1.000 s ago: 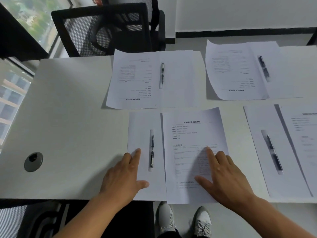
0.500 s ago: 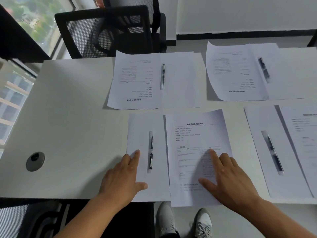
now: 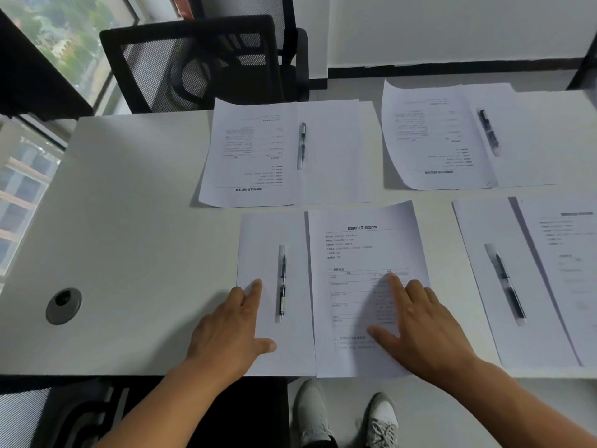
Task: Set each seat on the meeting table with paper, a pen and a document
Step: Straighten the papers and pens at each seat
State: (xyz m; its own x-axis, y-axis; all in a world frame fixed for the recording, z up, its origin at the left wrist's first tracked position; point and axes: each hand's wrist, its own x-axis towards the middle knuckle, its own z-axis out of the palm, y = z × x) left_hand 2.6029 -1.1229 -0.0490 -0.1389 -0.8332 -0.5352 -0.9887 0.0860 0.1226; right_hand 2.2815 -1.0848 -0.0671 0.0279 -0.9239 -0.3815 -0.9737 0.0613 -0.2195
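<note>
View from my head camera over the white bench (image 3: 129,221). My left hand (image 3: 231,331) lies flat, fingers straight, on the lower left of the blank paper (image 3: 274,234) at the near seat, beside the pen (image 3: 282,284) that lies lengthwise on that sheet. My right hand (image 3: 420,324) lies flat with fingers spread on the printed document (image 3: 358,247), just right of the paper; neither hand grips anything. Three further settings lie on the bench: far centre sheets (image 3: 255,153) with a pen (image 3: 302,145), far right sheets (image 3: 429,137) with a pen (image 3: 488,132), and near right sheets (image 3: 478,286) with a pen (image 3: 507,286). A black mesh chair (image 3: 193,63) stands behind the far edge; a grey cable grommet (image 3: 63,306) sits at left.
</note>
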